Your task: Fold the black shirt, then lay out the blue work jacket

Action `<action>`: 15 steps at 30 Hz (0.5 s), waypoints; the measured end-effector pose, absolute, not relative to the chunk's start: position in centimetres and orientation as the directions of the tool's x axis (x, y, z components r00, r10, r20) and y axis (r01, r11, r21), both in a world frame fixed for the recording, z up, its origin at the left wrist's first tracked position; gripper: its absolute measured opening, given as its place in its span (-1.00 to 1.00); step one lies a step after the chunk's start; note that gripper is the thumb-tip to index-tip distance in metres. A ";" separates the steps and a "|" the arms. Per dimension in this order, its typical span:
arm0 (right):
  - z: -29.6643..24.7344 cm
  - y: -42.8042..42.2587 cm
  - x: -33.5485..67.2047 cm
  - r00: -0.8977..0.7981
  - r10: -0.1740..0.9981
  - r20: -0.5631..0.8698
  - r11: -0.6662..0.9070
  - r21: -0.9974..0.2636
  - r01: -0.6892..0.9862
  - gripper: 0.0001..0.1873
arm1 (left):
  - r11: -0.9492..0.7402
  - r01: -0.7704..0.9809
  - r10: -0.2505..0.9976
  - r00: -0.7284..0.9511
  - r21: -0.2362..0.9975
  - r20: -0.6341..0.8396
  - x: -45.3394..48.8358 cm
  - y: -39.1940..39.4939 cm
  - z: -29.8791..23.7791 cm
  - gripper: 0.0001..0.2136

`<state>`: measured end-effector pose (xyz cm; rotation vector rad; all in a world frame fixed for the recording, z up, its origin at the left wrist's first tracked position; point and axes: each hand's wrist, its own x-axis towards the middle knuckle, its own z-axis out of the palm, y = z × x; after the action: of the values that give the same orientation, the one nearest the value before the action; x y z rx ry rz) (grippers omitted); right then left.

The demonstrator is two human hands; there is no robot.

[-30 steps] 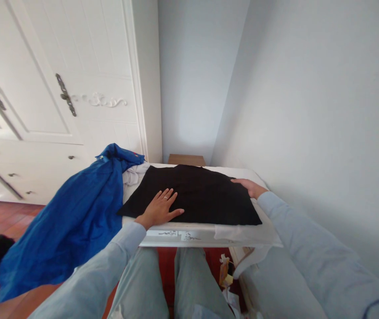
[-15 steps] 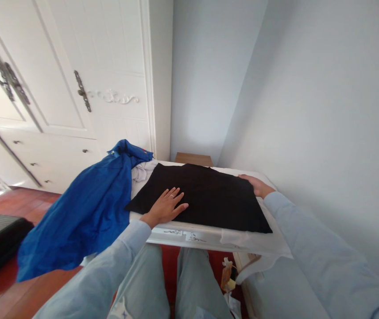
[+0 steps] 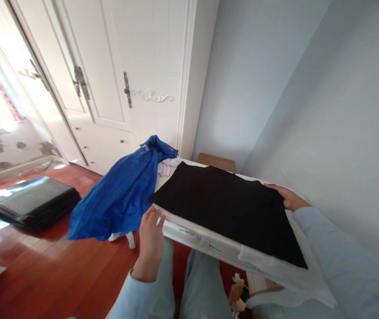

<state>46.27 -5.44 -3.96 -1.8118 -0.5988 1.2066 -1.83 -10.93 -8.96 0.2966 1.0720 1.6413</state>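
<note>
Black cloth [image 3: 229, 199] is laid out flat on the white surface [image 3: 216, 249], nearly its full width, near edge running along the front. We'd call the spreading-out mostly done: outline reads clean, no big creases that we can make out, though black hides detail. No folded stack of it in view, so as we judge it, any folding is not yet done.

Our right hand [image 3: 287, 198] is at the far right edge of the cloth, fingertips touching it; can't tell if it's pinching or just resting. Our left hand [image 3: 152, 235] is just below the near left corner, fingers curled; contact with the corner is unclear, so we can't confirm a grip.

Blue garment [image 3: 119, 190] is heaped off the left end and hangs toward the floor, unfolded. Pale crumpled cloth [image 3: 168, 167] is bunched between it and the black one. White cloth [image 3: 277, 271] lies under the black cloth and droops over the front right; neither looks sorted.
</note>
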 end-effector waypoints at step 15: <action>-4.9 -4.5 44.9 0.586 0.798 -0.143 -0.393 -0.860 0.325 -0.79 | 0.273 -0.590 0.890 -0.144 0.760 -0.432 -0.8 -1.9 -4.6 -0.89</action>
<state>44.89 -4.51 -4.85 -1.9694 -0.8964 0.7065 -0.82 -1.92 -4.60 0.3555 1.1022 1.3312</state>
